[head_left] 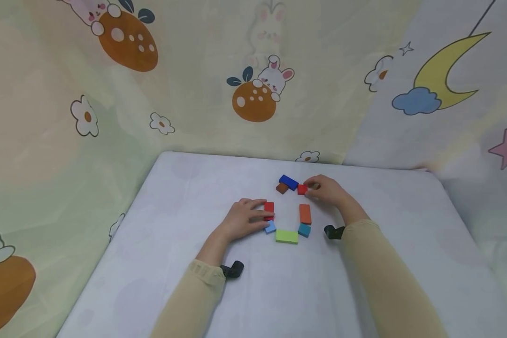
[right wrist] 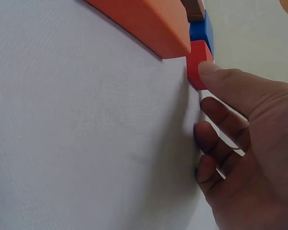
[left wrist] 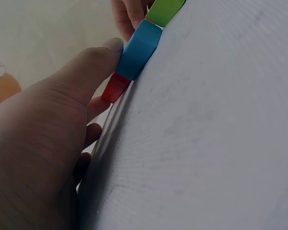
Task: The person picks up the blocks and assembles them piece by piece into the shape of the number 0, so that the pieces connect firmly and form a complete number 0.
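Note:
Several small coloured blocks lie on the white table in a broken ring. My right hand (head_left: 326,189) pinches a small red block (head_left: 302,189) between thumb and forefinger; it sits against a dark blue block (head_left: 288,182). A brown block (head_left: 282,188) touches the blue one. On the left side, my left hand (head_left: 243,218) reaches over a longer red block (head_left: 269,206) with fingers spread and fairly straight. Its thumb touches a light blue block (left wrist: 140,50) at that red block's near end. Part of the longer red block is hidden by fingers.
A lime green block (head_left: 287,236) forms the near side of the ring. On the right side lie an orange block (head_left: 305,214) and a teal block (head_left: 304,230). Patterned cloth (head_left: 203,94) hangs behind the table's far edge.

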Demonstrator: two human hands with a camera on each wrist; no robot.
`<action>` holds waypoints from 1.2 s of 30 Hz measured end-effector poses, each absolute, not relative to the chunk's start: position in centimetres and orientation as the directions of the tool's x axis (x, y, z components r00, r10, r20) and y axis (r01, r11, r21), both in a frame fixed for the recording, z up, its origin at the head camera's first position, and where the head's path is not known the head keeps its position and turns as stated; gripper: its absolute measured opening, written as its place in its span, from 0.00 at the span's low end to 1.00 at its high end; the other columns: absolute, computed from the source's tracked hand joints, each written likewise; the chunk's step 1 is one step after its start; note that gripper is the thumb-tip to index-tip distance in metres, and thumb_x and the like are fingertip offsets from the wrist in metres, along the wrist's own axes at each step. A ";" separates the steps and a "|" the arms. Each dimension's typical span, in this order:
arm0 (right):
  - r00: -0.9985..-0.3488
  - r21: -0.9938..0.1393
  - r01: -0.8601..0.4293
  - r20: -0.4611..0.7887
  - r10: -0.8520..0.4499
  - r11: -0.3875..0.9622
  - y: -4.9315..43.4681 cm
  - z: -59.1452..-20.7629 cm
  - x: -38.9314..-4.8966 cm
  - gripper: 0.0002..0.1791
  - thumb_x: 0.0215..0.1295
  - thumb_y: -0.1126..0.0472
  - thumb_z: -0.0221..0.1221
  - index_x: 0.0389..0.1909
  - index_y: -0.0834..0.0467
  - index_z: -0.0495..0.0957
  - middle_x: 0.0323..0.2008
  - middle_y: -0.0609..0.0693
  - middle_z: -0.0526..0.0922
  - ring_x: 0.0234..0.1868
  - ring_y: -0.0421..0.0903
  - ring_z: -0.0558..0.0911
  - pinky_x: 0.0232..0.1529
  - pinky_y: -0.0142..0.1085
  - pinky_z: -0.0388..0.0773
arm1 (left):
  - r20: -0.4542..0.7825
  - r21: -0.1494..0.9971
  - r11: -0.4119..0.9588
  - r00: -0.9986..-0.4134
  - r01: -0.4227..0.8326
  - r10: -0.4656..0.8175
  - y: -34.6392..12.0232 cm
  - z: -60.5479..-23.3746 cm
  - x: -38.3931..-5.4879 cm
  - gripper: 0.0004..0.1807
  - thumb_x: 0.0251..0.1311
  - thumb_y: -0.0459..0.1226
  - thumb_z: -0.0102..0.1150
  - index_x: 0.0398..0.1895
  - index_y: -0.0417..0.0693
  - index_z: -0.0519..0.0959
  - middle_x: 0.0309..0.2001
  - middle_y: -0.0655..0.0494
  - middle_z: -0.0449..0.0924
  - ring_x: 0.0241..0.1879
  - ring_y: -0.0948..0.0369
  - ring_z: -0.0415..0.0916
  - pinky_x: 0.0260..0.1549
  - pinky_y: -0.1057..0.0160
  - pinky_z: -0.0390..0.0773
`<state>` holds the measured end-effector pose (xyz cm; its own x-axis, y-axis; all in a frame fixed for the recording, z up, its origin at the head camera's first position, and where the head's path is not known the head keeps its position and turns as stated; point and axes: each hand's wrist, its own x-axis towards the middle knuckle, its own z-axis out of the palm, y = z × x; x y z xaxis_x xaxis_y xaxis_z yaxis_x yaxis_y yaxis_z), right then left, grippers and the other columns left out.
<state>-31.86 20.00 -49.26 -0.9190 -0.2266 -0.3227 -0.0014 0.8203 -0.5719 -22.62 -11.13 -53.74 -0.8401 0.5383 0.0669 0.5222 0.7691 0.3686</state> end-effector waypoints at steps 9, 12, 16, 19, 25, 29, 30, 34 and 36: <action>-0.920 -0.543 -0.062 -0.293 -0.259 0.837 20.2 -48.9 -31.4 0.22 0.68 0.53 0.60 0.62 0.52 0.75 0.58 0.55 0.75 0.58 0.56 0.72 0.60 0.51 0.76 | 0.045 0.356 0.779 -0.843 0.516 0.537 -11.0 -53.6 -22.7 0.23 0.64 0.62 0.52 0.63 0.83 0.72 0.73 0.62 0.64 0.70 0.52 0.61 0.65 0.45 0.65; -0.915 -0.548 -0.081 -0.291 -0.280 0.832 20.4 -48.7 -31.3 0.22 0.68 0.53 0.61 0.61 0.50 0.75 0.57 0.54 0.75 0.57 0.55 0.72 0.57 0.49 0.77 | 0.050 0.352 0.779 -0.841 0.519 0.538 -11.0 -53.6 -22.7 0.23 0.65 0.62 0.52 0.63 0.83 0.72 0.73 0.62 0.64 0.70 0.51 0.61 0.65 0.45 0.66; -0.898 -0.564 -0.100 -0.303 -0.318 0.820 20.5 -48.5 -31.1 0.22 0.67 0.52 0.62 0.61 0.48 0.76 0.55 0.52 0.76 0.56 0.53 0.73 0.54 0.46 0.78 | 0.055 0.345 0.779 -0.840 0.523 0.540 -11.0 -53.6 -22.7 0.23 0.65 0.62 0.53 0.63 0.83 0.72 0.73 0.62 0.64 0.70 0.51 0.61 0.65 0.44 0.66; -0.885 -0.565 -0.114 -0.316 -0.342 0.817 20.4 -48.3 -30.9 0.22 0.67 0.51 0.62 0.61 0.47 0.76 0.55 0.50 0.77 0.56 0.52 0.74 0.53 0.45 0.79 | 0.053 0.345 0.780 -0.841 0.522 0.539 -11.1 -53.6 -22.7 0.23 0.65 0.62 0.53 0.63 0.83 0.72 0.73 0.62 0.64 0.70 0.51 0.61 0.65 0.44 0.66; -0.859 -0.560 -0.137 -0.344 -0.379 0.817 20.2 -47.9 -30.6 0.20 0.67 0.52 0.62 0.59 0.46 0.77 0.55 0.49 0.77 0.54 0.51 0.73 0.53 0.45 0.77 | 0.050 0.341 0.782 -0.841 0.522 0.539 -11.1 -53.7 -22.7 0.23 0.65 0.62 0.53 0.64 0.83 0.72 0.73 0.62 0.63 0.70 0.51 0.60 0.65 0.45 0.65; -0.854 -0.552 -0.148 -0.348 -0.387 0.821 20.2 -47.9 -30.4 0.19 0.68 0.53 0.62 0.59 0.47 0.78 0.54 0.49 0.78 0.54 0.50 0.73 0.54 0.45 0.77 | 0.051 0.343 0.782 -0.841 0.521 0.538 -11.1 -53.6 -22.6 0.23 0.65 0.61 0.53 0.64 0.83 0.72 0.73 0.62 0.63 0.70 0.51 0.61 0.66 0.44 0.65; -0.854 -0.550 -0.150 -0.347 -0.388 0.821 20.2 -47.9 -30.4 0.19 0.68 0.53 0.62 0.59 0.47 0.78 0.54 0.49 0.78 0.54 0.50 0.74 0.54 0.45 0.77 | 0.049 0.345 0.782 -0.842 0.519 0.537 -11.1 -53.5 -22.6 0.23 0.65 0.61 0.53 0.64 0.83 0.72 0.73 0.62 0.63 0.70 0.51 0.60 0.65 0.44 0.65; -0.853 -0.549 -0.151 -0.348 -0.390 0.822 20.2 -48.2 -30.5 0.19 0.68 0.54 0.61 0.59 0.47 0.78 0.54 0.50 0.78 0.54 0.50 0.74 0.54 0.46 0.77 | 0.042 0.353 0.783 -0.845 0.512 0.534 -11.1 -53.3 -22.5 0.23 0.64 0.61 0.54 0.64 0.82 0.72 0.73 0.62 0.63 0.70 0.51 0.60 0.65 0.44 0.65; -0.852 -0.552 -0.149 -0.349 -0.390 0.820 20.2 -48.3 -30.5 0.19 0.68 0.55 0.61 0.60 0.47 0.77 0.55 0.50 0.77 0.54 0.51 0.74 0.55 0.46 0.77 | 0.041 0.352 0.784 -0.846 0.511 0.532 -11.1 -53.3 -22.5 0.24 0.64 0.60 0.54 0.64 0.82 0.72 0.73 0.62 0.63 0.70 0.51 0.60 0.66 0.44 0.65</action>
<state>-30.51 20.25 -48.33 -0.8523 -0.3896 -0.3489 -0.1489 0.8203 -0.5522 -22.48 -11.06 -53.26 -0.8456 0.5323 0.0407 0.5107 0.7843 0.3522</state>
